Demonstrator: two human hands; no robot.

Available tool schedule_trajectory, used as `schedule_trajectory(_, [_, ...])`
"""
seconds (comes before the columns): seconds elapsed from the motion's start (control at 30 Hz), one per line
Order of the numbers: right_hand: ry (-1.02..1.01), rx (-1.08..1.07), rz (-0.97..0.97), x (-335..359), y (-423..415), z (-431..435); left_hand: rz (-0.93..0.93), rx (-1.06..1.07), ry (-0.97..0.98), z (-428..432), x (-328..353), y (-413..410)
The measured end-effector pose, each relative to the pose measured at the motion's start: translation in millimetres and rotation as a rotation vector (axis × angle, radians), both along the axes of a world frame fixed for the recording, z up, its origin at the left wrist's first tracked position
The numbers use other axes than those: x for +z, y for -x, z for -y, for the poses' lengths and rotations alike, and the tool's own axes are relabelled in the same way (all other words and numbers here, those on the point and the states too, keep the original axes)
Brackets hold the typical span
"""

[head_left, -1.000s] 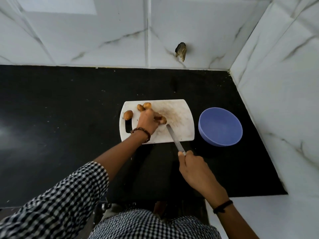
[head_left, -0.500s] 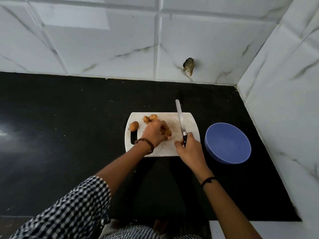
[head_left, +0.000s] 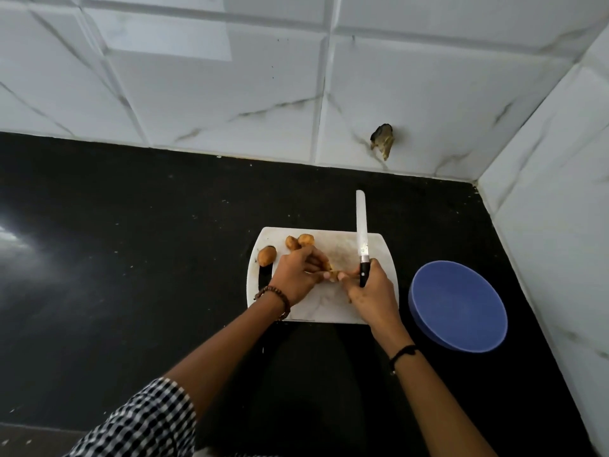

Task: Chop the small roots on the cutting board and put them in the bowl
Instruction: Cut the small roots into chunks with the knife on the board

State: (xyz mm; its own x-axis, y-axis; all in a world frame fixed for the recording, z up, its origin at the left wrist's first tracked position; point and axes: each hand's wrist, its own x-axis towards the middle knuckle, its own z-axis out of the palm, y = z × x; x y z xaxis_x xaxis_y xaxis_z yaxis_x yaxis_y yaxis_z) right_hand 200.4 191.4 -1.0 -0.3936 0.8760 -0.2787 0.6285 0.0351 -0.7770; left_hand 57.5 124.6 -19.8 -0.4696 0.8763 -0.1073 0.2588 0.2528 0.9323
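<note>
Kitchen work at a black counter, in the corner of white tiled walls. Pinching one small brown root in the curled fingertips of the left hand, over the middle of a white cutting board. Gripping a knife by its black handle in the right hand, fingers wrapped round it, blade pointing away toward the back wall, tip showing beyond the board's far edge. Reaching a right fingertip across to the same root, both hands meeting at it. Working beside three more roots lying whole on the board: a pair of roots touching each other by the far edge, a single root at the left edge, against the handle slot. Working with a blue bowl standing on the counter just right of the board, near the right-hand wall. Wearing a bead bracelet on the left wrist, a black band on the right, a checked sleeve on the left arm. Facing a dark broken patch in the back wall tile.
</note>
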Motion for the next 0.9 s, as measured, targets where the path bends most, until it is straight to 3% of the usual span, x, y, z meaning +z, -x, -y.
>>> schedule_trajectory(0.4, [-0.086, -0.001, 0.083, -10, -3, -16, -0.156, -0.013, 0.109, -13, 3, 2])
schedule_trajectory(0.7, [-0.084, 0.21, -0.019, -6, 6, -18, 0.04, -0.007, 0.208, -20, 4, 11])
schedule_trajectory(0.9, [-0.143, 0.177, -0.015, -9, 10, -22, 0.248, 0.009, 0.196, -20, 1, 16])
